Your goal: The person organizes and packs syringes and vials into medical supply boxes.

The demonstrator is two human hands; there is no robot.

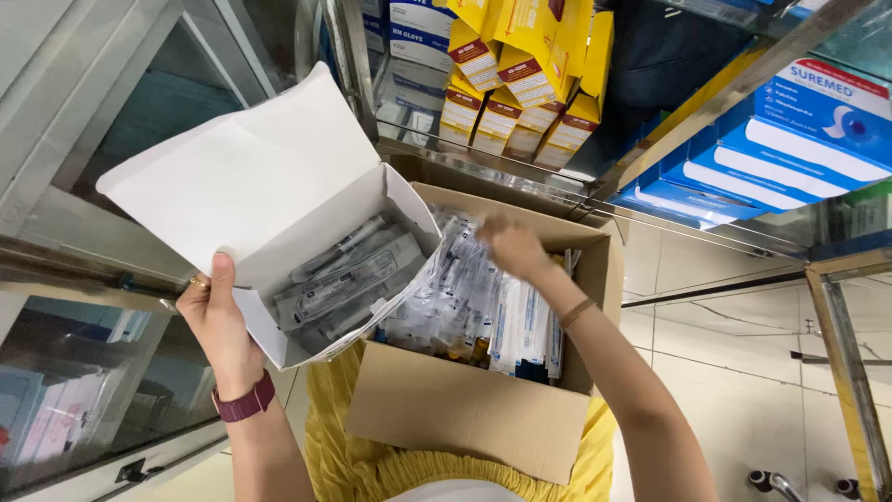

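Overhead, the left hand (218, 321) clamps the open white carton (269, 200) by its front wall, thumb outside; thin card, likely light, best held there. Right hand (511, 246) reaches among slippery wrapped syringes (474, 302) in the cardboard box (465, 409); its grip I cannot tell.

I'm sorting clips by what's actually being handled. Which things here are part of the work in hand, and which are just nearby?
In use:
left hand holding white box
right hand in cardboard box
wrapped syringes

Just nearby:
yellow cartons
blue boxes
glass cabinet
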